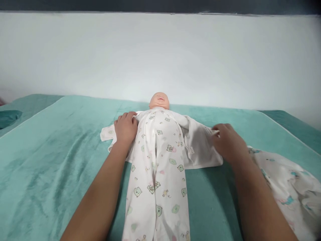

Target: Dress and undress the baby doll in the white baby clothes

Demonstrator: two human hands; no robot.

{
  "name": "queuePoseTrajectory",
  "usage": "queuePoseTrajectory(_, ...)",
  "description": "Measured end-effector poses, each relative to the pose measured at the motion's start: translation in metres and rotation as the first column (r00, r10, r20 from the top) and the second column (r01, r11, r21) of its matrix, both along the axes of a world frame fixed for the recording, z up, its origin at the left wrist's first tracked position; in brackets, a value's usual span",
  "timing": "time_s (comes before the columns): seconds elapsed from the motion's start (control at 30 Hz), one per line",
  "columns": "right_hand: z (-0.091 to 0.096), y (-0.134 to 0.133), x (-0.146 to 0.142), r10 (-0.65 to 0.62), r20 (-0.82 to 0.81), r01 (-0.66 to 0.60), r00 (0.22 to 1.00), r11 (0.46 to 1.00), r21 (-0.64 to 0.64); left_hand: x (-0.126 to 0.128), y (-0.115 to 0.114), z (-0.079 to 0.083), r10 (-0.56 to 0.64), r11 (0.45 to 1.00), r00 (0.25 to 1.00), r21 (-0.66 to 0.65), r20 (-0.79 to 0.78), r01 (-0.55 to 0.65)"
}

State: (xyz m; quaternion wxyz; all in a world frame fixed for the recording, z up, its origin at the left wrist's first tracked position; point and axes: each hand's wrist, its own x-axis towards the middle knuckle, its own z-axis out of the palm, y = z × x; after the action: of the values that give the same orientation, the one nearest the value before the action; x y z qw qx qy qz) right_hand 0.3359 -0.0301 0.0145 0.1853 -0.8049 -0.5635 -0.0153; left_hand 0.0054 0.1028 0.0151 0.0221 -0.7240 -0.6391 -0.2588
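Observation:
A baby doll [159,99] lies face up, its head at the far end. White printed baby clothing [152,147] with green animal faces covers its body and legs. Beside and under it spreads a white baby shirt [203,149]; its right flap is lifted, showing the plain inner side and a small label. My right hand [227,140] pinches the outer edge of that flap, slightly blurred. My left hand [126,128] rests on the shirt's left side, near a printed sleeve [107,133]. Its fingers lie over the cloth, tips partly hidden.
A green-blue plush sheet [62,160] with creases lies under everything. To the right, beside my forearm, is a crumpled white printed cloth [288,180]. A white wall [160,53] rises behind the doll's head.

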Motion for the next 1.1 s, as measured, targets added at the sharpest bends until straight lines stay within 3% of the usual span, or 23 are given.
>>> queuePoseTrajectory(0.07,0.001,0.006,-0.028,0.205,-0.037,-0.200,0.978,0.974,0.102,0.001,0.000,0.000,0.025,1.000,1.000,0.000,0.002,-0.025)
queuePoseTrajectory(0.13,0.000,0.010,-0.049,0.335,-0.069,-0.328,0.940,0.940,0.091,0.001,0.000,-0.001,0.051,0.999,0.999,-0.002,0.005,-0.051)
queuePoseTrajectory(0.23,0.000,0.009,-0.062,0.284,-0.152,-0.286,0.947,0.958,0.010,0.000,0.001,-0.004,0.095,0.995,0.995,-0.005,-0.020,-0.095)
queuePoseTrajectory(0.33,0.015,0.012,-0.075,0.200,-0.232,-0.167,0.952,0.974,0.152,-0.002,0.005,-0.008,0.118,0.993,0.993,-0.022,-0.029,-0.119)
queuePoseTrajectory(0.4,0.032,0.022,-0.098,0.299,-0.280,-0.220,0.912,0.934,0.281,-0.005,0.007,-0.009,0.112,0.993,0.994,-0.033,0.002,-0.112)
queuePoseTrajectory(0.47,0.050,0.041,-0.131,0.489,-0.247,-0.412,0.837,0.859,0.306,-0.008,0.009,-0.009,0.103,0.994,0.994,-0.045,0.043,-0.101)
queuePoseTrajectory(0.57,0.069,0.083,-0.188,0.676,-0.032,-0.672,0.736,0.735,0.083,-0.012,0.009,-0.007,0.092,0.994,0.992,-0.074,0.089,-0.086)
queuePoseTrajectory(0.63,0.074,0.113,-0.218,0.732,0.076,-0.699,0.677,0.673,-0.242,-0.015,0.009,-0.005,0.082,0.993,0.992,-0.098,0.092,-0.073)
queuePoseTrajectory(0.7,0.073,0.139,-0.237,0.757,0.131,-0.658,0.640,0.628,-0.415,-0.018,0.010,-0.005,0.081,0.991,0.994,-0.116,0.075,-0.071)
queuePoseTrajectory(0.87,0.060,0.168,-0.243,0.759,0.132,-0.631,0.637,0.612,-0.477,-0.021,0.016,-0.011,0.090,0.990,0.995,-0.110,0.043,-0.085)
queuePoseTrajectory(1.1,0.055,0.170,-0.237,0.757,0.087,-0.601,0.647,0.577,-0.553,-0.021,0.014,-0.011,0.075,0.992,0.996,-0.109,0.042,-0.070)
